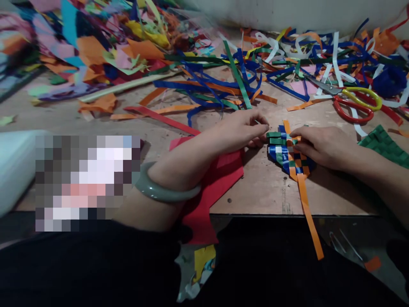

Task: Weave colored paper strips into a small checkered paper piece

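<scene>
A small woven piece of paper strips (283,155) in blue, green, orange and white lies on the wooden table near its front edge. One long orange strip (308,213) runs from its lower end and hangs over the edge. My right hand (315,145) pinches the weave's right side between thumb and fingers. Just left of the weave, my left hand (252,128) has its thumb and fingertips drawn together beside the green strip ends (273,137). Whatever is between those fingertips, if anything, is too small to tell. A red sheet (223,175) lies beneath my left forearm.
Scissors with red and yellow handles (356,102) lie at the right among loose strips. Coloured scraps (105,55) heap up along the back and left. A green woven piece (386,147) sits beyond my right forearm. The table's front edge (255,214) runs close below the weave.
</scene>
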`<state>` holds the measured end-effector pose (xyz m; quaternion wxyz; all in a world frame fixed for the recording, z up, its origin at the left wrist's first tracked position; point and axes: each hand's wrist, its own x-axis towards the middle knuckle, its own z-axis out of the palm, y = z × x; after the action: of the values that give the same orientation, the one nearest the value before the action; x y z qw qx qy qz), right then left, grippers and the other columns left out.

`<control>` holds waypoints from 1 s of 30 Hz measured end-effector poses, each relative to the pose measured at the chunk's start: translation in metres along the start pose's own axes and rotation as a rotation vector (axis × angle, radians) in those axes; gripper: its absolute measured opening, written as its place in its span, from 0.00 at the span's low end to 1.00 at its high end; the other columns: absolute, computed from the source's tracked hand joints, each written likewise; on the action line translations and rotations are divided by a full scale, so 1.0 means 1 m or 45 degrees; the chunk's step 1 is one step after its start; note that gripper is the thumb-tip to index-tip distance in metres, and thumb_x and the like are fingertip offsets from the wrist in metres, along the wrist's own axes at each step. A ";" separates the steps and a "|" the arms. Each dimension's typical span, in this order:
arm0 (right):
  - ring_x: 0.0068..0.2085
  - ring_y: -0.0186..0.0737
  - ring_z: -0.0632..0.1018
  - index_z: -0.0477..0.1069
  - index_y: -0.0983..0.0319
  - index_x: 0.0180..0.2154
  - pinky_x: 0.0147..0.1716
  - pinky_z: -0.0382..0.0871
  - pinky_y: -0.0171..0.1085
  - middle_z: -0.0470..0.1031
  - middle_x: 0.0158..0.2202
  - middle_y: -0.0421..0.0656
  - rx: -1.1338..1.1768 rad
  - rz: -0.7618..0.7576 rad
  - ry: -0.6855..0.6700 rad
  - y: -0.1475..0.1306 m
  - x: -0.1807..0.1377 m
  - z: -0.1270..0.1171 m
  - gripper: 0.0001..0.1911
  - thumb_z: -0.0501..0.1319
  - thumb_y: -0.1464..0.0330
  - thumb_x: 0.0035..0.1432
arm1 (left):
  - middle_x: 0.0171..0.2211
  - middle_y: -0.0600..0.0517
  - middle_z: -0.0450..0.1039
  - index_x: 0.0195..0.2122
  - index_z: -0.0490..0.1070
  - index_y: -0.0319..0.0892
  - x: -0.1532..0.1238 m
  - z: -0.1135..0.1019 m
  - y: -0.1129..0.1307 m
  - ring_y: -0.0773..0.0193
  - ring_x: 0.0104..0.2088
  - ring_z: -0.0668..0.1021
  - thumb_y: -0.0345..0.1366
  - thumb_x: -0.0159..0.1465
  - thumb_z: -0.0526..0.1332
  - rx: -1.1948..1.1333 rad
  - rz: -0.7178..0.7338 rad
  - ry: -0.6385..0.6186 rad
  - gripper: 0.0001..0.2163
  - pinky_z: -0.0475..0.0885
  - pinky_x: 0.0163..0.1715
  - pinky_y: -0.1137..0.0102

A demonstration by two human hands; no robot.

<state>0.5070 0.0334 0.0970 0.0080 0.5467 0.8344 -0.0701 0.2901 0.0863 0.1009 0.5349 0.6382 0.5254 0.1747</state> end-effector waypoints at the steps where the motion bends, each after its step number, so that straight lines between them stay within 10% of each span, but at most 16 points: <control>1: 0.39 0.46 0.81 0.75 0.57 0.53 0.32 0.63 0.39 0.84 0.43 0.47 0.009 0.012 0.009 -0.001 0.000 0.000 0.18 0.55 0.59 0.68 | 0.25 0.53 0.73 0.33 0.67 0.42 -0.002 0.001 0.001 0.67 0.24 0.77 0.22 0.66 0.55 -0.075 -0.029 -0.014 0.09 0.70 0.29 0.69; 7: 0.43 0.49 0.81 0.75 0.59 0.52 0.34 0.63 0.39 0.83 0.44 0.49 -0.007 0.136 -0.037 -0.011 0.000 0.004 0.16 0.57 0.62 0.67 | 0.27 0.54 0.74 0.36 0.66 0.43 -0.010 0.006 0.004 0.67 0.27 0.81 0.23 0.67 0.55 -0.421 0.022 -0.120 0.07 0.70 0.26 0.74; 12: 0.44 0.51 0.81 0.75 0.59 0.49 0.31 0.61 0.41 0.83 0.46 0.50 -0.147 0.130 -0.023 0.000 -0.001 0.000 0.17 0.55 0.57 0.68 | 0.24 0.57 0.71 0.32 0.66 0.42 -0.015 0.006 0.011 0.68 0.26 0.79 0.24 0.66 0.58 -0.126 0.014 -0.041 0.07 0.72 0.29 0.73; 18: 0.42 0.51 0.80 0.78 0.56 0.45 0.31 0.62 0.42 0.83 0.41 0.47 -0.142 0.195 0.085 0.013 -0.006 -0.029 0.19 0.53 0.56 0.68 | 0.28 0.53 0.74 0.33 0.74 0.41 -0.020 0.009 -0.005 0.65 0.28 0.75 0.36 0.67 0.61 0.836 0.711 0.166 0.07 0.66 0.29 0.71; 23: 0.43 0.48 0.80 0.80 0.56 0.47 0.36 0.66 0.42 0.83 0.44 0.46 -0.122 0.302 0.003 0.022 -0.001 -0.035 0.19 0.54 0.56 0.66 | 0.39 0.45 0.79 0.41 0.77 0.39 -0.029 0.025 -0.019 0.59 0.36 0.77 0.35 0.71 0.58 1.215 1.246 -0.014 0.09 0.68 0.34 0.67; 30: 0.43 0.47 0.81 0.82 0.55 0.45 0.36 0.66 0.42 0.85 0.45 0.45 -0.030 0.296 -0.143 0.037 0.012 -0.017 0.17 0.57 0.59 0.66 | 0.35 0.46 0.78 0.37 0.77 0.42 -0.019 0.028 -0.024 0.58 0.36 0.77 0.29 0.70 0.56 1.369 1.338 0.005 0.10 0.71 0.37 0.65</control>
<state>0.5372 0.0605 0.1091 0.0692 0.6348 0.7643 -0.0896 0.2932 0.0530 0.0768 -0.0053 0.9779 0.1656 0.1275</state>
